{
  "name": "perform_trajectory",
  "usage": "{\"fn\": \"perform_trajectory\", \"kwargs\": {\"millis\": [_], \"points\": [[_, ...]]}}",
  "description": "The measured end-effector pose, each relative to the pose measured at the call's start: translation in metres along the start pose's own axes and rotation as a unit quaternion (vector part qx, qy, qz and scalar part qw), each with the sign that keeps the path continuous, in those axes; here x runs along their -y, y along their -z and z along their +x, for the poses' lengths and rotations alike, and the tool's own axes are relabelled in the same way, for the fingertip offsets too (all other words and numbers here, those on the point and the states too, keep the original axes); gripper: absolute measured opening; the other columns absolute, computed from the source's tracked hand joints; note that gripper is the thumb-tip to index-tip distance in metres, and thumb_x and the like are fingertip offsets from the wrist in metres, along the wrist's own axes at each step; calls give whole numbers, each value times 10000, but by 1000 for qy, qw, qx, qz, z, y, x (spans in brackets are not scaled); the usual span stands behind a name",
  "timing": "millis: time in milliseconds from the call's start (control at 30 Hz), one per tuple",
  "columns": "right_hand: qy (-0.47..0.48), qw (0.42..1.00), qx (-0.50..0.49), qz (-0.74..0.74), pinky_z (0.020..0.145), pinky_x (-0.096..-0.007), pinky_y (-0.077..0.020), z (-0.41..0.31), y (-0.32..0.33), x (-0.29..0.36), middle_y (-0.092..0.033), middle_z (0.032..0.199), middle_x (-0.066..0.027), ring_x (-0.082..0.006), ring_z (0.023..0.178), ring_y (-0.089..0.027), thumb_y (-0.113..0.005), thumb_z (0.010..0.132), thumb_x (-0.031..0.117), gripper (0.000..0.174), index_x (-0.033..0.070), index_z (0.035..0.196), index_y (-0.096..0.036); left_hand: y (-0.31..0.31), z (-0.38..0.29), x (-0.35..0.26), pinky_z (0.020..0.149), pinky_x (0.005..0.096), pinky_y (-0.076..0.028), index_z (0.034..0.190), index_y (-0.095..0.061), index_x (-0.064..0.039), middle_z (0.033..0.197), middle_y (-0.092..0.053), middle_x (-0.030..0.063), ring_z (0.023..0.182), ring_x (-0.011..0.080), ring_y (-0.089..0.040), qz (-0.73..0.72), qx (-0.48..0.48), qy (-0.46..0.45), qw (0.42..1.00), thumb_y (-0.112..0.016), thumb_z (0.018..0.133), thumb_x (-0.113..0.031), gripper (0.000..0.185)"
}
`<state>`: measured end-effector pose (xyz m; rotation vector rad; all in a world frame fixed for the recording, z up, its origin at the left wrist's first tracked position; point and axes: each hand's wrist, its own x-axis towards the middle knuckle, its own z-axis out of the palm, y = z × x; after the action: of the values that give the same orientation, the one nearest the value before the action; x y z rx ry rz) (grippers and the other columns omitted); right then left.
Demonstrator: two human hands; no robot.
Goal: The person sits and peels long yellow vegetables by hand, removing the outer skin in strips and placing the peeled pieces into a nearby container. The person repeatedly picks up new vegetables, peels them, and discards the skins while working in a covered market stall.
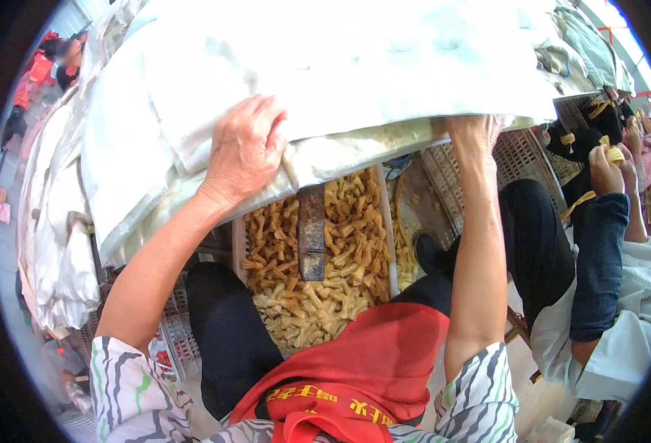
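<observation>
My left hand (248, 148) lies with bent fingers on the near edge of a white cloth or sheet (358, 72), pressing or gripping it; which of the two is not plain. My right hand (474, 126) reaches under the same sheet near its right end, so its fingers are hidden. Below the sheet's edge runs a layer of clear plastic film (336, 160). Between my knees stands a pale crate (389, 238) of many short knotted yellow-brown pieces (358, 260), darker at the far part and paler near me. A dark, worn board (311, 232) juts out over them.
To the right, a co-worker's hands (608, 169) hold a yellow strip. Plastic baskets (524, 160) and a round tray (425, 205) stand between us. Bundled white sheeting (59, 249) hangs at the left. A red apron (347, 365) covers my lap. Another person (70, 61) is far left.
</observation>
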<state>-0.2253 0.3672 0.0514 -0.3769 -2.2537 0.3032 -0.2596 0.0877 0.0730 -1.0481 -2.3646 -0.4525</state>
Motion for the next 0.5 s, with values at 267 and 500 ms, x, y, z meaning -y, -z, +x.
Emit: {"fn": "perform_trajectory", "kwargs": {"millis": [267,500], "points": [[-209,913,81,341,424,-221,-416,-36,40,7,-586,571,-63,-96,442,-509,-610,836,181,207,-15,887,-654,2,1,0,604,361,-412,785,-465,-25,685,-475,89,632,227,-495,-38,-6,9,999,-504,762,-40,48],[-234,872,101,418,402,-191,-422,-51,85,-10,-621,691,-84,-82,478,-545,-550,846,97,247,-36,1044,-614,-5,-4,4,617,371,-418,783,-463,-23,698,-489,105,646,246,-509,-36,-50,-16,998,-490,761,-61,52]]}}
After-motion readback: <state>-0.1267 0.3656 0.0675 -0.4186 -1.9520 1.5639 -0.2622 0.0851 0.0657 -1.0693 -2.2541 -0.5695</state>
